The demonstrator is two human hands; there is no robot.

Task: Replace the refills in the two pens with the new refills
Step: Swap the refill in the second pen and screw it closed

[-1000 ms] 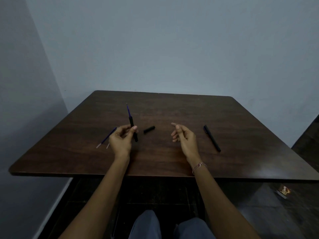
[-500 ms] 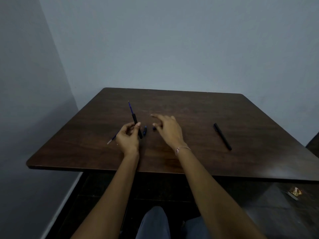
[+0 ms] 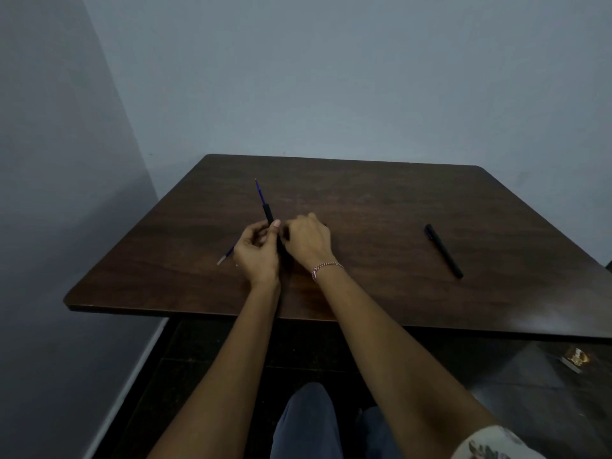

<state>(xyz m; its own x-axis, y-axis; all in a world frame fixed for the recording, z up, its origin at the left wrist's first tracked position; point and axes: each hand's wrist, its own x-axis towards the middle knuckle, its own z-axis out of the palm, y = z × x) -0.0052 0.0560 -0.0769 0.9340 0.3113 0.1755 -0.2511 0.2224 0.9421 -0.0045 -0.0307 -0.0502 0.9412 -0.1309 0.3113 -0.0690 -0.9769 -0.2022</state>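
Observation:
My left hand grips a black pen barrel that points up and away, with a blue refill sticking out of its far end. My right hand is pressed against the left hand, its fingers curled around the lower part of the barrel. What those fingers hold is hidden. The small black pen piece is out of sight behind this hand. A loose blue refill with a white tip lies on the table, partly under my left hand. The second black pen lies whole, far to the right.
The dark wooden table stands in a corner, with grey walls behind and to the left. Its near edge runs just below my wrists. My knees show under it, and a small object lies on the floor at the right.
My right hand has moved left from the open table, passed over the small black piece and closed in against my left hand. The left hand still holds the barrel upright.

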